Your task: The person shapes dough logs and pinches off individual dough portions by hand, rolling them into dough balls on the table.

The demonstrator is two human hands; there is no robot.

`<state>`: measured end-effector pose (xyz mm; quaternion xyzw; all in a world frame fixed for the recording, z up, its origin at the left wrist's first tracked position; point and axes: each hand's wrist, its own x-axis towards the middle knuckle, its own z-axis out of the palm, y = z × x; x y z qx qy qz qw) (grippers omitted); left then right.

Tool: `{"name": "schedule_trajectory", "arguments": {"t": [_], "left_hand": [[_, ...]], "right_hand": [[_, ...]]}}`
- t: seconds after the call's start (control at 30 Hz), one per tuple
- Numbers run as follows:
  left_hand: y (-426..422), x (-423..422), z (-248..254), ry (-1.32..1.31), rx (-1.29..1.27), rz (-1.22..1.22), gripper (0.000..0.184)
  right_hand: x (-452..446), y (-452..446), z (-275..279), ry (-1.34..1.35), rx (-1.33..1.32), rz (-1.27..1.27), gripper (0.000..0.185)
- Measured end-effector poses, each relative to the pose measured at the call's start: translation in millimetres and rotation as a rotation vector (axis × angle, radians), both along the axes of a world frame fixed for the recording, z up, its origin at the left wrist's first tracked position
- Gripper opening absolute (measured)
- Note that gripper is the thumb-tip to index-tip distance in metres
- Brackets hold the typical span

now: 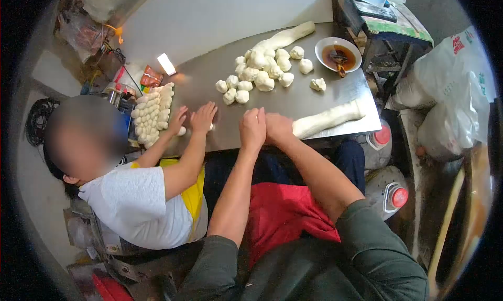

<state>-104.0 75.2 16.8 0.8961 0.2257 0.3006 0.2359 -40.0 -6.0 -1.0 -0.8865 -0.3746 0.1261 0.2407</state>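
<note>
My left hand and my right hand meet at the near edge of the metal table, touching each other. The right hand's fingers are closed around the left end of a thick pale dough rope, which lies along the table to the right. My left hand is closed against it, and whatever is in its fingers is hidden. Beyond my hands lies a heap of torn dough lumps, with a second dough rope behind it. A single dough lump sits apart on the right.
A person on the left has both hands flat over small dough balls. Beside them stand rows of small shaped dough pieces. A bowl of brown liquid is at the back right. Red-lidded jugs and white sacks stand right.
</note>
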Motion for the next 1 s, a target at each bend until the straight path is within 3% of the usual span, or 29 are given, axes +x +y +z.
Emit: {"name": "schedule_trajectory", "arguments": {"t": [0.07,0.13,0.17,0.2,0.23,0.27,0.3,0.37,0.4,0.47,0.5,0.53,0.6,0.67,0.7,0.73,0.8,0.83,0.87,0.97,1.0], "left_hand": [[11.7,-0.6,5.0,-0.044,0.065,-0.019,0.038],[11.7,-4.8,34.6,0.257,-0.334,-0.085,0.034],[1.9,-11.3,44.3,0.181,-0.877,-0.226,0.032],[-25.9,-15.3,83.9,0.215,-0.416,-0.178,0.033],[-26.9,-16.3,94.0,0.018,-0.409,-0.156,0.034],[-24.1,-12.6,98.6,-0.187,-0.401,-0.126,0.037],[-4.0,-5.4,92.9,-0.194,-0.407,-0.123,0.037],[45.2,11.4,59.1,-0.333,0.429,-0.005,0.050],[44.0,15.3,40.8,-0.354,0.425,-0.003,0.050],[28.9,13.5,12.4,-0.115,-0.290,-0.004,0.065],[2.8,11.9,27.7,0.085,-0.454,0.047,0.069],[4.8,15.8,3.6,0.184,-0.592,0.006,0.067],[10.4,22.7,-35.0,0.233,-0.866,0.040,0.059],[3.9,15.5,-31.7,0.061,-1.045,-0.223,0.048],[4.1,11.5,-25.8,0.091,-0.848,-0.266,0.031],[-4.1,13.5,-23.5,0.102,-0.853,-0.277,0.031],[-18.4,15.9,-10.4,0.076,-0.550,-0.059,0.021],[-31.5,18.4,-7.7,-0.028,-0.400,-0.005,0.019],[-43.4,23.5,-4.8,-0.105,-0.339,0.041,0.025],[-55.3,34.7,-7.4,-0.149,-0.303,0.088,0.028],[-50.2,40.4,-9.8,-0.181,-0.399,0.062,0.030]], "right_hand": [[8.4,7.3,3.6,0.092,-0.034,-0.027,0.025],[27.7,7.7,4.7,0.119,0.021,-0.012,0.027],[38.7,6.0,3.1,0.147,0.071,-0.005,0.029],[44.6,9.0,2.7,0.177,0.122,0.003,0.032],[42.1,17.8,-8.9,0.032,0.239,-0.070,0.036],[47.5,19.0,9.5,0.137,0.059,0.048,0.036],[41.2,8.6,25.9,0.098,0.027,0.111,0.035],[33.3,-14.4,28.6,0.035,-0.019,0.160,0.035],[35.3,-21.1,14.9,-0.040,-0.026,0.250,0.039],[30.6,-21.9,-21.5,-0.282,0.018,0.327,0.043],[32.8,-23.0,-26.1,-0.322,0.067,0.322,0.042],[29.6,-27.1,-26.9,-0.352,0.111,0.318,0.041],[30.2,-37.1,-14.7,-0.240,0.204,0.237,0.041],[35.8,-46.7,0.0,-0.146,0.289,0.138,0.041],[35.9,-48.1,2.1,-0.215,0.242,0.124,0.041],[35.3,-48.4,3.5,-0.282,0.196,0.113,0.041],[35.6,-42.4,-5.3,-0.305,0.233,0.088,0.033],[37.4,-38.7,-8.4,-0.163,0.252,0.054,0.031],[38.7,-36.6,-12.3,-0.020,0.269,0.018,0.030],[30.8,-41.7,-22.7,-0.064,0.339,-0.038,0.021],[30.6,-39.7,-23.0,-0.050,0.402,-0.071,0.019]]}}
